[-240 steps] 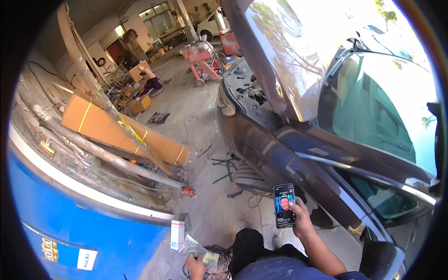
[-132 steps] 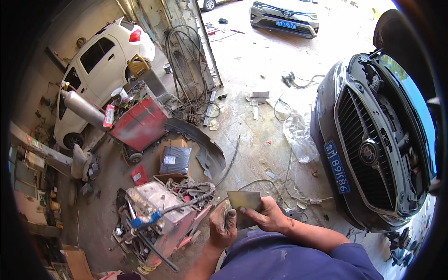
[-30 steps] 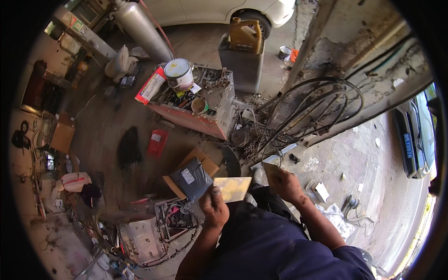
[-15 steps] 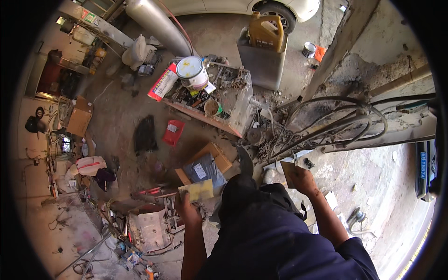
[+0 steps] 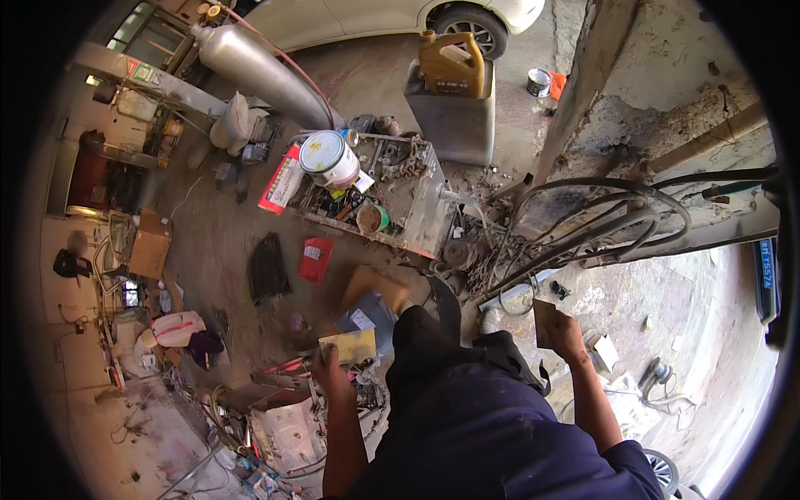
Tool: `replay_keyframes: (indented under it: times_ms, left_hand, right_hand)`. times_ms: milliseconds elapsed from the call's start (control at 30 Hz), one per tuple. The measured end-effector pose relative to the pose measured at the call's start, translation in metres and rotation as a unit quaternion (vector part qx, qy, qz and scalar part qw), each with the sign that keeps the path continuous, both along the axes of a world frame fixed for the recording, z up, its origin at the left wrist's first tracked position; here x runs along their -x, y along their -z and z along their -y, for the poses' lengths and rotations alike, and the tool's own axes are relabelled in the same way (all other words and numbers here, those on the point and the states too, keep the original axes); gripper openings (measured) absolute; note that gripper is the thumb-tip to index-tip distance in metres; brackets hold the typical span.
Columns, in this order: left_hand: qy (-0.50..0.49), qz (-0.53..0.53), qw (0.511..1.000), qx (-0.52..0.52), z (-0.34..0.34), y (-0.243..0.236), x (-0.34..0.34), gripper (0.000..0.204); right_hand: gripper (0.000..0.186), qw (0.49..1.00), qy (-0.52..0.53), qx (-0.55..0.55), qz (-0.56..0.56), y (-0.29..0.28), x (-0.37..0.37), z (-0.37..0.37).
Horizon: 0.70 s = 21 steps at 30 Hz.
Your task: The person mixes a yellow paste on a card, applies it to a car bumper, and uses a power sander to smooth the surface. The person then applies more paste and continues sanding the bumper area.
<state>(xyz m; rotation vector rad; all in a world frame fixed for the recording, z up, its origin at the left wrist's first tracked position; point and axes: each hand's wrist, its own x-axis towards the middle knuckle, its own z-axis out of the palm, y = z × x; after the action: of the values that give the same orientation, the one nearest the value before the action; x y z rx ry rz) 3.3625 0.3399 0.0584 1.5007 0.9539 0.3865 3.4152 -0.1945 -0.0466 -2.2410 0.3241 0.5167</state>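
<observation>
My left hand (image 5: 332,371) grips a thin, flat yellowish plate (image 5: 357,345) with dark smudges, at the lower middle, left of my dark-clothed body. Apart from it at the right, my right hand (image 5: 565,340) grips a similar darker flat plate (image 5: 544,324), tilted almost on edge. Beyond my hands are a cardboard box (image 5: 374,287) with a grey-blue bag (image 5: 371,327), a dark curved panel (image 5: 448,308) and one of my legs reaching forward among them.
A cluttered cart (image 5: 412,212) bears a paint can (image 5: 327,162). Behind it stand a gas cylinder (image 5: 258,75), a metal container (image 5: 450,129) with an oil jug (image 5: 450,62), and a white car (image 5: 350,21). Cables (image 5: 633,217) loop beside a pillar at the right. Debris litters the floor.
The phone in my right hand earlier is out of sight. I have turned from the dark car toward the cart, my plate-holding hands have moved apart, and one leg now reaches forward.
</observation>
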Motion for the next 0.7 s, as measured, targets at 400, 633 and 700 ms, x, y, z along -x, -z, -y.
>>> replay_keyframes:
  times_ms: [400,633,700]
  left_hand:
    - [0.123,-0.013,0.988,-0.096,-0.11,0.043,-0.095,0.036]
    - [0.2,0.022,0.927,-0.317,-0.198,0.009,-0.268,0.033]
    - [0.2,0.068,0.9,-0.38,-0.203,-0.022,-0.342,0.031]
  right_hand:
    - [0.042,1.0,-0.001,-0.006,0.012,-0.021,-0.063,-0.082]
    - [0.05,0.955,0.155,-0.247,0.047,-0.042,-0.154,-0.218]
    - [0.048,0.928,0.203,-0.312,0.022,-0.078,-0.2,-0.274]
